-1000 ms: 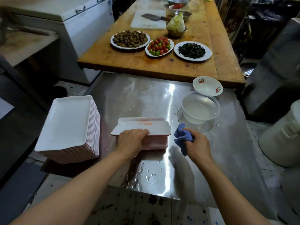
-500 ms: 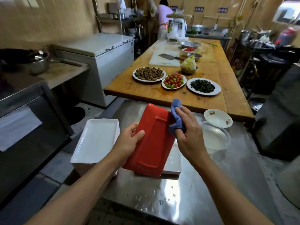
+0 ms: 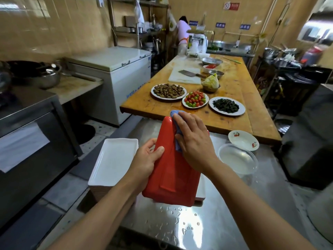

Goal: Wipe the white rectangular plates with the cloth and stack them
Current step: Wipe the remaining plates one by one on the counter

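Red-backed plate [image 3: 171, 177], no legible label, w/ cloth [image 3: 177, 130]

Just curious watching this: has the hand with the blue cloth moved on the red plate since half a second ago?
Yes. The right hand with the cloth has slid up the red plate, nearer its top edge.

You see peanuts [image 3: 168, 90], tomatoes [image 3: 195, 99] and greens [image 3: 226, 105] plated on the wooden table [image 3: 239, 87], a cleaver [image 3: 189, 73] behind them.
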A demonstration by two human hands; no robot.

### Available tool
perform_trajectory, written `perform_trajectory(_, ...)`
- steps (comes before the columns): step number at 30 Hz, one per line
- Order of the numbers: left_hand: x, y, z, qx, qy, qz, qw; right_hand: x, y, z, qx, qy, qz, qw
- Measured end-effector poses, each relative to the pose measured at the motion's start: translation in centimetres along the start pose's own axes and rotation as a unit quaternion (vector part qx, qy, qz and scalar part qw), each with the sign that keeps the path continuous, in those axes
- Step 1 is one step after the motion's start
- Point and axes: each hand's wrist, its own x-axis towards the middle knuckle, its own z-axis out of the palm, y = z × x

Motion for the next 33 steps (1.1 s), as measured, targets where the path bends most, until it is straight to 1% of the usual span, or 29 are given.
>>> perform_trajectory(4, -0.4, 0.5, 0.5, -0.020, 0.007, 0.000, 1.000, -0.6, 1.0, -0.1, -0.021, -0.011, 0.033, 0.999)
perform_trajectory(9, -0.7, 0.3, 1.5, -0.033, 0.020, -0.004, 0.999, -2.3, 2.2, -0.5, 0.043, 0.046, 0.132, 0.989)
perform_trajectory(13, -0.3, -0.6, 2.7, -0.071, 0.043, -0.005, 0.997, -2.7, 1.3, -0.2, 0.085, 0.085, 0.224, 0.967)
perform_trajectory(15, 0.2, -1.1, 3.3, -0.106, 0.056, -0.009, 0.993, -3.4, 0.7, 0.3, 0.082, 0.101, 0.241, 0.962)
perform_trajectory(17, 1.0, -1.4, 3.7, -0.141, 0.074, -0.010, 0.987, -4.6, 0.5, 0.9, 0.072, 0.064, 0.275, 0.956)
perform_trajectory(19, 1.9, -1.7, 4.1, -0.160, 0.094, 0.000, 0.983, -6.1, 0.5, 1.3, 0.109, 0.047, 0.340, 0.933)
perform_trajectory(22, 2.9, -2.3, 4.4, -0.176, 0.112, 0.014, 0.978, -7.9, 0.7, 1.0, 0.173, 0.060, 0.380, 0.907)
perform_trajectory(24, 3.3, -2.9, 4.9, -0.191, 0.114, 0.013, 0.975, -8.3, 1.5, 0.2, 0.224, 0.064, 0.408, 0.883)
perform_trajectory(26, 3.4, -3.6, 5.2, -0.205, 0.111, 0.002, 0.972, -8.2, 2.3, -0.6, 0.286, 0.050, 0.437, 0.851)
perform_trajectory(28, 3.5, -4.2, 5.4, -0.191, 0.092, -0.013, 0.977, -8.1, 3.0, -1.5, 0.337, 0.035, 0.446, 0.828)
perform_trajectory(29, 3.5, -4.4, 5.3, -0.177, 0.081, -0.022, 0.981, -8.1, 3.3, -1.8, 0.351, 0.030, 0.442, 0.825)
perform_trajectory(31, 3.4, -4.6, 4.9, -0.140, 0.041, -0.050, 0.988, -8.2, 3.8, -2.2, 0.361, 0.021, 0.422, 0.831)
perform_trajectory(33, 3.2, -4.2, 4.0, -0.048, -0.008, -0.078, 0.996, -8.3, 4.6, -2.8, 0.360, 0.002, 0.395, 0.845)
